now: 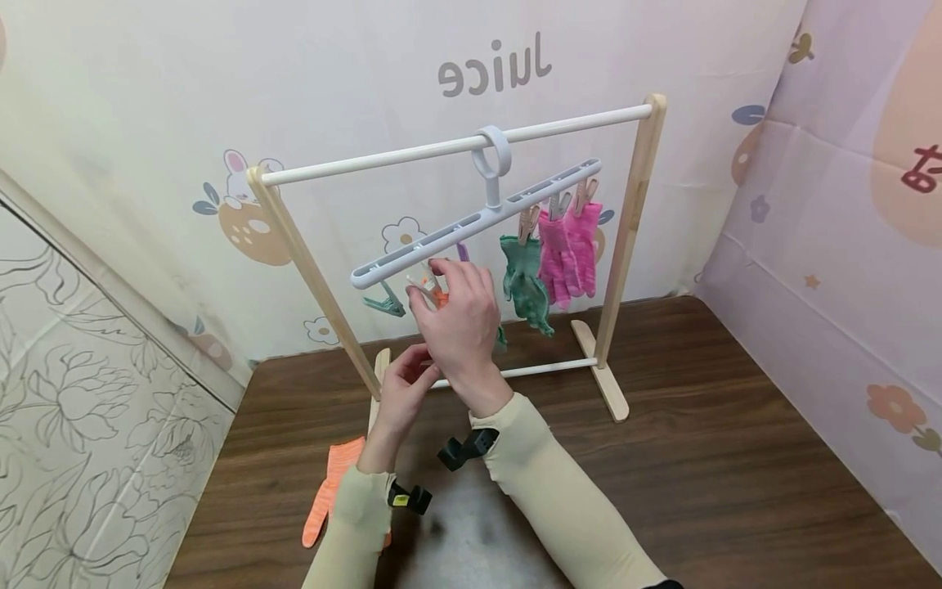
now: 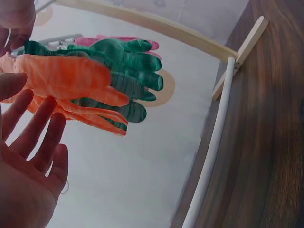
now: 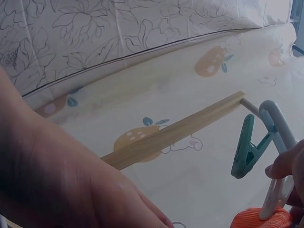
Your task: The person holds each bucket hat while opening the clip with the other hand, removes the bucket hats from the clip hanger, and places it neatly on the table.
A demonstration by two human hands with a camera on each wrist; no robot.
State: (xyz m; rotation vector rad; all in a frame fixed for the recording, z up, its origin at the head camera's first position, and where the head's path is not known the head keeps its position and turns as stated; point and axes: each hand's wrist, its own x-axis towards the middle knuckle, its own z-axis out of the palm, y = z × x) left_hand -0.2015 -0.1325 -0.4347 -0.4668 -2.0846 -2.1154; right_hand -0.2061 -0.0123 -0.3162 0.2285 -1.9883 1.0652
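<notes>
My right hand (image 1: 462, 323) is raised under the left half of a pale grey hanger (image 1: 487, 218). Its fingers pinch a white clothespin (image 3: 270, 202) at the cuff of an orange glove (image 2: 71, 78). Lower down is my left hand (image 2: 31, 164), fingers extended and spread beside that glove; whether they touch it is hard to tell. A teal clothespin (image 3: 246, 149) dangles from the hanger's left end. Green gloves (image 1: 526, 282) and pink gloves (image 1: 570, 254) hang from clothespins on the right half. In the head view my right hand hides most of the orange glove.
The hanger's ring (image 1: 502, 151) loops over the white bar (image 1: 574, 125) of a wooden rack (image 1: 636, 237). Another orange glove (image 1: 340, 468) lies on the brown table (image 1: 736, 458), partly under my left forearm. A purple clothespin (image 1: 462, 252) shows behind my right hand. Printed curtains surround the table.
</notes>
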